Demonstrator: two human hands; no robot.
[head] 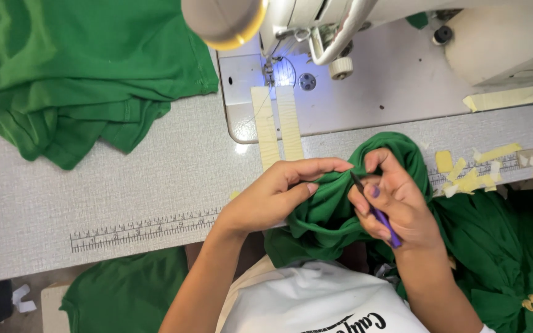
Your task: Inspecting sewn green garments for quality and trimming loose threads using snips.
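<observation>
Both hands are bunched up on a green garment sitting at the near edge of the sewing table, roughly dead center of the view, a bit toward 4 o'clock. The left hand comes in from about 7 o'clock and has its fingers closed in a pinch on a fold of the fabric, thumb tucked underneath. The right hand comes up from 5 o'clock, and it's doing two things at once: fingers curled tight around a little purple-handled tool with a dark thin tip pointing up toward 11 o'clock into the cloth, while the index finger and thumb hook over the top of the fabric bundle. Can't tell exactly what kind of tool it is, the tip is too small.

More of the same green fabric spills off the table to 4 o'clock. At 10 o'clock there's a pile of green shirts well apart from the hands. The sewing machine sits at 12 to 1 o'clock, with two strips of yellowish tape on its bed running toward the hands. A printed ruler runs along the table edge at 8 o'clock, and scraps of yellow tape are scattered at 3 o'clock.
</observation>
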